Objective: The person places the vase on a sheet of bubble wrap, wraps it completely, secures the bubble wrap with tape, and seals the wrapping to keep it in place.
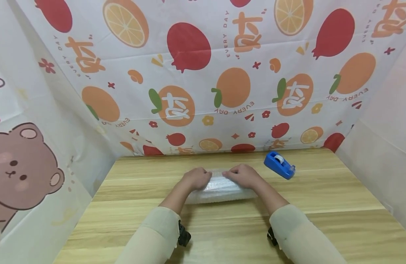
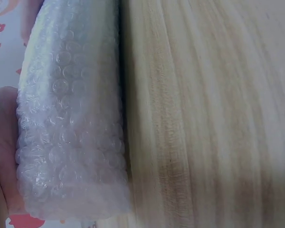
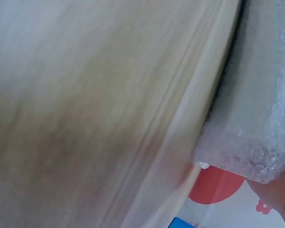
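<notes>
A rolled or folded bundle of clear bubble wrap (image 1: 219,190) lies crosswise on the wooden table. My left hand (image 1: 198,178) grips its far side toward the left, fingers curled. Toward the right, my right hand (image 1: 245,176) holds the same far edge with thumb and curled fingers. In the left wrist view the bubble wrap (image 2: 71,118) fills the left part, with the left hand (image 2: 2,152) against its side. The right wrist view has the wrap's end (image 3: 256,118) and a bit of the right hand (image 3: 280,190). Whatever may be inside the wrap is hidden.
A blue tape dispenser (image 1: 279,165) with a roll of tape stands at the back right of the wooden table (image 1: 130,205). Behind the table hangs a fruit-printed cloth (image 1: 203,84). Pale cloths with a bear print (image 1: 21,172) enclose the left side.
</notes>
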Demonstrator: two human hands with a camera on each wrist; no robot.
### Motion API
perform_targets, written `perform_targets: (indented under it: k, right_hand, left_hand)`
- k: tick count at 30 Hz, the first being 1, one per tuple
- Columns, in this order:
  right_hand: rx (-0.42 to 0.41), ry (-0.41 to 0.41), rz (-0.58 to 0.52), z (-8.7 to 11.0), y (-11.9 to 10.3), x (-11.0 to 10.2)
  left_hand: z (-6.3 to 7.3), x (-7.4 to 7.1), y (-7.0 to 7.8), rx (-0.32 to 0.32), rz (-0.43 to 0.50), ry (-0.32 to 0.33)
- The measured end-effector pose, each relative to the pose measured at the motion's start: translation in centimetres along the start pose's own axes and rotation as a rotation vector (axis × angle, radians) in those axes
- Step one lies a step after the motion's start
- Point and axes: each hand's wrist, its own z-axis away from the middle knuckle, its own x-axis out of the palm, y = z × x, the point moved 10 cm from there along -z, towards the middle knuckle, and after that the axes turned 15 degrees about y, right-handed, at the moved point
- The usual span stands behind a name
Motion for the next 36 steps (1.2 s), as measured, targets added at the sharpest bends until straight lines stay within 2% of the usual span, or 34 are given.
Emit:
perform_targets:
  k: [5, 10, 13, 19, 22, 25, 29, 33, 36]
  right_hand:
    - [0.053, -0.042, 0.002, 0.2, 0.4, 0.4]
    - [0.103, -0.105, -0.003, 0.4, 0.7, 0.8]
    - [0.119, -0.134, 0.005, 0.4, 0.8, 0.9]
    - [0.143, -0.154, 0.021, 0.1, 1.1, 0.9]
    - [0.150, -0.152, 0.023, -0.1, 1.2, 0.7]
    - [0.162, -0.149, 0.011, -0.1, 1.2, 0.5]
    - [0.181, -0.155, 0.003, 0.0, 1.4, 0.6]
    - [0.186, -0.161, 0.009, -0.1, 1.4, 0.8]
    - [0.183, -0.159, 0.020, -0.1, 1.5, 0.9]
  left_hand:
    - [0.4, 0.5, -0.1, -0.013, 0.016, -0.068]
    - [0.7, 1.3, -0.6, -0.062, 0.095, -0.137]
    - [0.6, 1.4, -0.6, -0.067, 0.102, -0.143]
    - [-0.2, 0.9, -0.5, -0.018, -0.012, -0.036]
    - [-0.5, 0.5, -0.4, -0.001, -0.039, 0.003]
    - [-0.6, 0.0, -0.3, -0.017, -0.024, 0.040]
    - [-0.4, -0.7, -0.5, -0.035, -0.052, 0.115]
    - [-0.3, -1.4, -0.6, -0.014, -0.156, 0.212]
    - [-0.2, -1.9, -0.2, 0.025, -0.221, 0.271]
